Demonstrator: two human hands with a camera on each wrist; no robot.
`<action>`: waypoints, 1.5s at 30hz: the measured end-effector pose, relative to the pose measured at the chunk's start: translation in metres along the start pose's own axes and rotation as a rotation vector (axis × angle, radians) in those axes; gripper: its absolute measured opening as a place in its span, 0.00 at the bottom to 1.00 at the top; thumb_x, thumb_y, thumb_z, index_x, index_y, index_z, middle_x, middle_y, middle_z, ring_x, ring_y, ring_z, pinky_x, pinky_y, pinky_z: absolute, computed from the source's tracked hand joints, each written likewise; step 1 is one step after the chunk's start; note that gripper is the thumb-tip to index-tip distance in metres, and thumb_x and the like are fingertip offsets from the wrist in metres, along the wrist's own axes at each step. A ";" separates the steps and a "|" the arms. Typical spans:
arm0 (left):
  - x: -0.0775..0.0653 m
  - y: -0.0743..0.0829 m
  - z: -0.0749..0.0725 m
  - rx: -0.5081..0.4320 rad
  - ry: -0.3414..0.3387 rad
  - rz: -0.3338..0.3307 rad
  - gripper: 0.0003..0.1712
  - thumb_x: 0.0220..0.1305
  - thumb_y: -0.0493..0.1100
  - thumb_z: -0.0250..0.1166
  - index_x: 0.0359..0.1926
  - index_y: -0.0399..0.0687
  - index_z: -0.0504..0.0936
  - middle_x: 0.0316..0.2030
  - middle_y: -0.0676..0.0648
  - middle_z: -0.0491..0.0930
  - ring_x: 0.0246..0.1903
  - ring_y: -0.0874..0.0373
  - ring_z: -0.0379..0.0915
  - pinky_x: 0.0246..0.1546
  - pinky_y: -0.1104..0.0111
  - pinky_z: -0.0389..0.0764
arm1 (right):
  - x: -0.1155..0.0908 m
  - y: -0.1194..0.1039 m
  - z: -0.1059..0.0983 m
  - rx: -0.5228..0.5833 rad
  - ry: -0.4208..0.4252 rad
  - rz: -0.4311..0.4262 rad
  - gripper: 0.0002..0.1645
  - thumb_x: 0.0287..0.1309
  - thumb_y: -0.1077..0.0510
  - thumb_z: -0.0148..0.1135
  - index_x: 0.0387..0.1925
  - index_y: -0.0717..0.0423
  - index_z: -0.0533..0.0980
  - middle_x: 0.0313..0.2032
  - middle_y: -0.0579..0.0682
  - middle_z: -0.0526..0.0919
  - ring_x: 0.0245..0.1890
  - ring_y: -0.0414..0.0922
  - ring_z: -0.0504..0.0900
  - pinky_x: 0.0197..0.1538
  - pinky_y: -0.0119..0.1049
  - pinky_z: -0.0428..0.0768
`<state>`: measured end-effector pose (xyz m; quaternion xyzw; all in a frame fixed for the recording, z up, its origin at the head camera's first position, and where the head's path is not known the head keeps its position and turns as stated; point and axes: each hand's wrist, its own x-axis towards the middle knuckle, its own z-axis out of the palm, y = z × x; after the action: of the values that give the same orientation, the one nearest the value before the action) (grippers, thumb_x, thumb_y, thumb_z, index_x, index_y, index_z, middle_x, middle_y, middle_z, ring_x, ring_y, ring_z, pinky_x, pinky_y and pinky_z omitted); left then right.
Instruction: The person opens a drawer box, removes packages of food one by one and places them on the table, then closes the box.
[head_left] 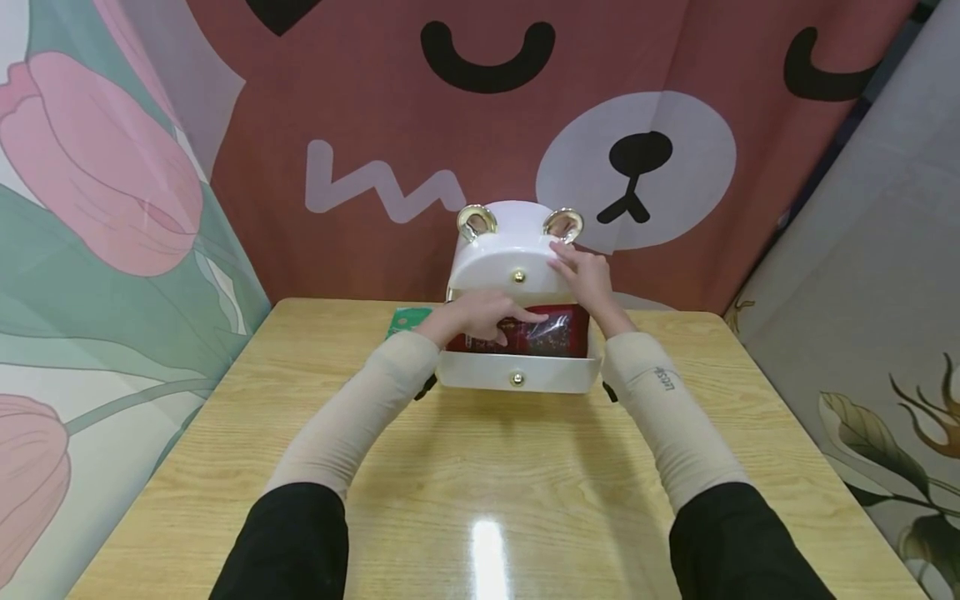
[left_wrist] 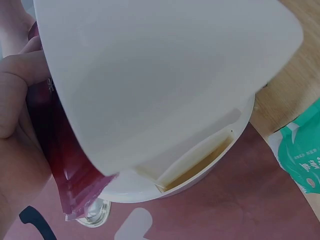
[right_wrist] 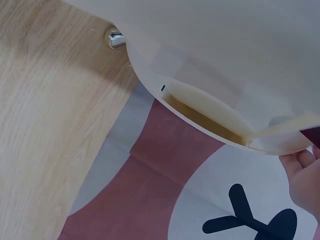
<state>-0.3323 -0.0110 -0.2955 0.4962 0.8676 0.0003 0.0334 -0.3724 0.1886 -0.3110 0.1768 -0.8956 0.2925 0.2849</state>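
A white box [head_left: 513,225] with gold bear ears stands at the far side of the table. Its lower drawer [head_left: 480,375], with a gold knob, is pulled out. A shiny dark-red packet [head_left: 561,333] lies in that drawer, its end poking above the side wall in the left wrist view. My left hand [head_left: 480,315] presses on the packet with the index finger stretched across it. The right hand [head_left: 588,279] touches the right side of the box's upper part, just below the ear, fingertips on the surface; in the right wrist view its fingers meet the box's edge.
A green packet [head_left: 408,318] lies on the wooden table [head_left: 465,467], left of the box and partly behind my left arm. Right behind the box hangs a printed curtain [head_left: 360,258]; more printed cloth flanks the table on both sides.
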 end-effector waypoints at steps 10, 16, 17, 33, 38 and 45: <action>-0.001 0.005 -0.004 -0.002 -0.007 -0.044 0.42 0.48 0.37 0.69 0.62 0.68 0.62 0.13 0.54 0.60 0.14 0.63 0.52 0.15 0.74 0.59 | 0.006 0.002 -0.014 0.050 -0.185 0.049 0.23 0.55 0.55 0.58 0.53 0.56 0.72 0.51 0.56 0.73 0.48 0.56 0.74 0.48 0.46 0.72; -0.002 0.006 -0.013 -0.042 -0.003 -0.032 0.41 0.49 0.37 0.69 0.62 0.64 0.62 0.16 0.52 0.67 0.17 0.61 0.55 0.19 0.74 0.62 | 0.009 0.008 -0.018 0.064 -0.243 0.050 0.25 0.53 0.60 0.59 0.55 0.55 0.70 0.47 0.61 0.76 0.38 0.52 0.77 0.40 0.42 0.75; -0.003 0.006 -0.015 -0.045 0.000 -0.032 0.41 0.49 0.37 0.69 0.62 0.64 0.62 0.17 0.52 0.68 0.17 0.61 0.56 0.19 0.74 0.62 | 0.010 0.009 -0.018 0.065 -0.250 0.044 0.25 0.53 0.60 0.60 0.55 0.55 0.70 0.46 0.62 0.76 0.36 0.51 0.77 0.38 0.40 0.75; -0.014 0.000 -0.033 -0.098 0.125 -0.011 0.40 0.50 0.38 0.68 0.63 0.60 0.62 0.51 0.47 0.73 0.33 0.59 0.63 0.34 0.72 0.69 | 0.008 0.007 -0.025 0.306 -0.304 0.143 0.20 0.58 0.61 0.54 0.54 0.58 0.71 0.42 0.61 0.79 0.34 0.45 0.77 0.40 0.34 0.75; -0.019 -0.002 -0.038 -0.150 0.162 -0.002 0.39 0.51 0.38 0.67 0.64 0.57 0.61 0.57 0.48 0.67 0.41 0.59 0.65 0.42 0.71 0.70 | 0.008 -0.001 -0.028 0.566 -0.310 0.430 0.28 0.60 0.43 0.51 0.48 0.63 0.75 0.33 0.56 0.81 0.27 0.45 0.79 0.30 0.33 0.78; -0.024 -0.004 -0.039 -0.187 0.202 -0.041 0.39 0.52 0.38 0.66 0.64 0.58 0.60 0.61 0.50 0.63 0.43 0.60 0.63 0.41 0.72 0.69 | 0.035 0.100 0.025 0.057 -0.185 -0.038 0.15 0.55 0.58 0.49 0.17 0.54 0.75 0.22 0.53 0.79 0.26 0.50 0.76 0.35 0.49 0.70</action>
<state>-0.3261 -0.0322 -0.2556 0.4704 0.8727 0.1304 -0.0078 -0.4578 0.2443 -0.3482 0.2280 -0.9059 0.2946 0.2014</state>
